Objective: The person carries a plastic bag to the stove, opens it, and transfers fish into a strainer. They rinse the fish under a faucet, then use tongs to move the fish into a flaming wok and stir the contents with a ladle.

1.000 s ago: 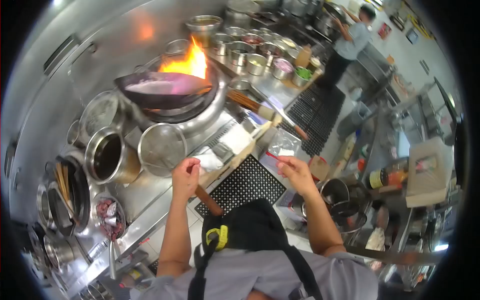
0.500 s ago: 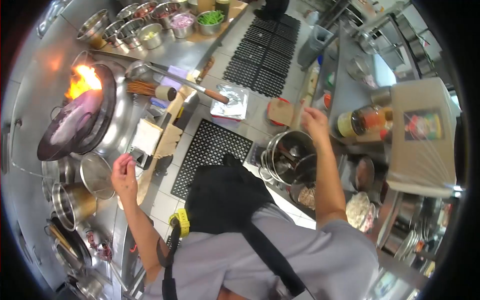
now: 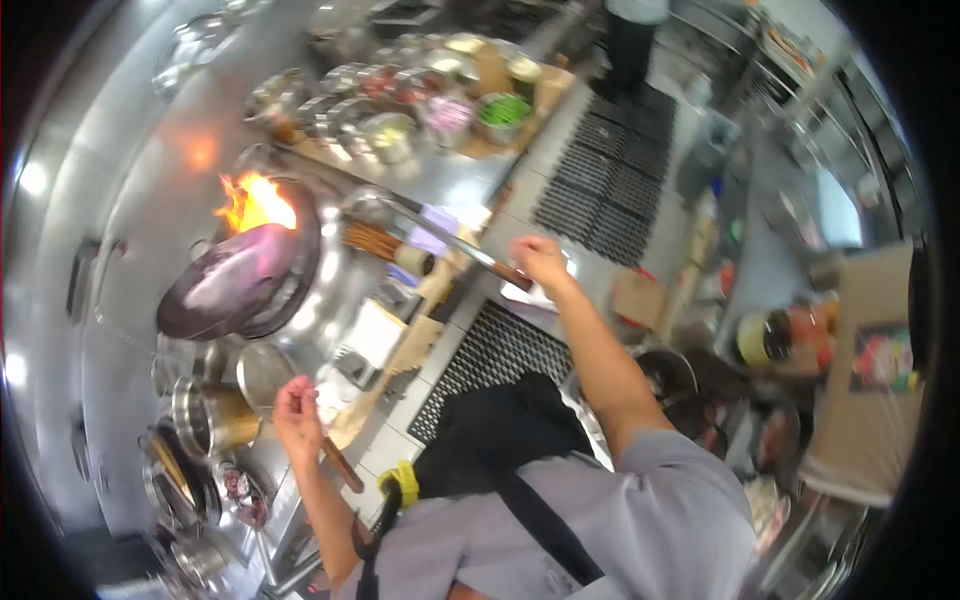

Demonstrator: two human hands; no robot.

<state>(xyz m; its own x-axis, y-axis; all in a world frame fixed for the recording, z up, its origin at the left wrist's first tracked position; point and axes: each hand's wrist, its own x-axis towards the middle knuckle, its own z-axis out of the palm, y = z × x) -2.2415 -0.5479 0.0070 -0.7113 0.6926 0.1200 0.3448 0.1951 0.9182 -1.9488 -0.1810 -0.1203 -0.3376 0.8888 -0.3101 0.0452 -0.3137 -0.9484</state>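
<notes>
My left hand (image 3: pixel 297 408) has its fingers curled in and is beside the round strainer (image 3: pixel 262 375). A wooden handle (image 3: pixel 342 466) sticks out past my left wrist; whether my fingers touch it is hidden. My right hand (image 3: pixel 538 262) is bent over the wooden end of a long ladle (image 3: pixel 450 238). Motion blur hides whether those fingers grip it. The ladle's bowl end lies toward the stove. On the left, a dark wok (image 3: pixel 205 300) sits tilted on the burner, with a tall flame (image 3: pixel 256 203) at its far side.
Metal bowls of chopped food, one with green pieces (image 3: pixel 504 115), crowd the far counter. A pot (image 3: pixel 210 418) stands left of my left hand. A sauce jar (image 3: pixel 765 337) and a cardboard box (image 3: pixel 870 370) are at right. Another person (image 3: pixel 632 45) stands at the far end.
My right hand has moved from above the pots on the right across to the ladle's handle. The view has swung, shifting the scene rightward. My left hand stays by the strainer; flames still burn.
</notes>
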